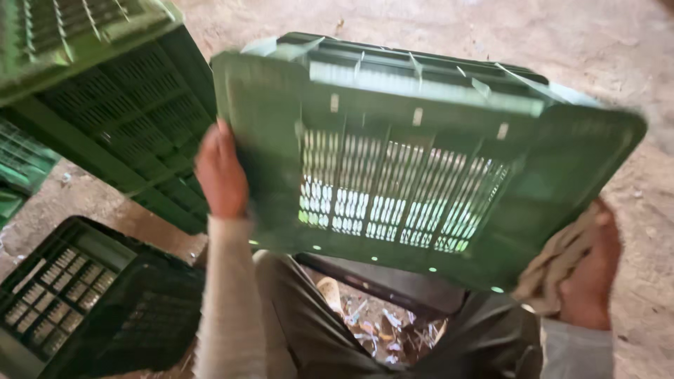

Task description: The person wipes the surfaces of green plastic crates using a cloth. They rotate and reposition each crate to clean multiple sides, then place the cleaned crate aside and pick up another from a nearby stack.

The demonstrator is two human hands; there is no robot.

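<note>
A seated person holds a green slatted plastic crate [414, 154] tilted above their lap. The left hand [221, 175] grips its left edge, fingers wrapped behind. The right hand [590, 270] presses a beige cloth [558, 260] against the crate's lower right corner. Left of the crate, other green crates [105, 98] are stacked.
</note>
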